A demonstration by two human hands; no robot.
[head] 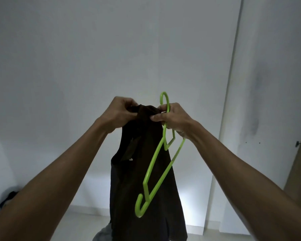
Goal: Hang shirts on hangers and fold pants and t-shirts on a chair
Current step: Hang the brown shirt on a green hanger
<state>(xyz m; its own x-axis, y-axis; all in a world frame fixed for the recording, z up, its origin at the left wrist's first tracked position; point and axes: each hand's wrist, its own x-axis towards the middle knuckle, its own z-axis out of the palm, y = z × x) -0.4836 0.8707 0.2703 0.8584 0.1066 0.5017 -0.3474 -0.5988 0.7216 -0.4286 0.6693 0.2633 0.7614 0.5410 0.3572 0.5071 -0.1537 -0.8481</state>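
A dark shirt (142, 171) is held up in front of a white wall (111, 49), its long axis hanging straight down toward the floor (87, 223). Its bunched top edge is pinched by the left hand (121, 113), the grip curled tight round the cloth. The same edge is pinched by the right hand (174, 117), in whose grip the neck of a green hanger (159, 164) is also held. The hanger is tilted, hook pointing up, its long axis slanting down and leftward across the shirt. A grey garment (102, 232) is seen low beside the shirt.
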